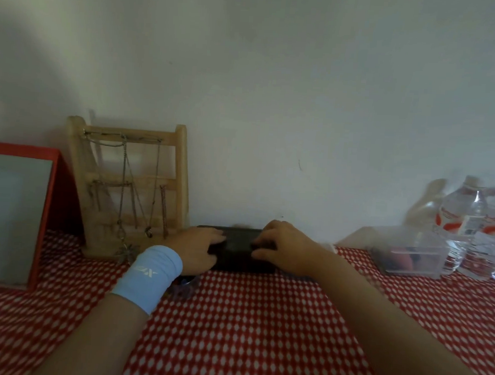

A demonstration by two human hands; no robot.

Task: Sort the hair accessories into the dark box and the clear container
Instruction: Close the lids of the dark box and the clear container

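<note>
Two hands held the dark box, which lay flat at the far edge of the table against the wall, about midway across. The left hand gripped the box's left end, fingers laid over the top and thumb on the near side. The right hand gripped the right part, fingers curled down onto the top and thumb at the near face. A light blue wristband sat on the left wrist. Just under that wrist lay some small coloured bits, too blurred to tell what they were.

Well to the right of the box stood the clear container, with dark and reddish things inside. Beyond it, at the far right, stood several water bottles. Left of the box a wooden rack leaned at the wall, with chains hanging from its bars. Farther left stood a red-framed mirror. A red cloth with white dots covered the table.
</note>
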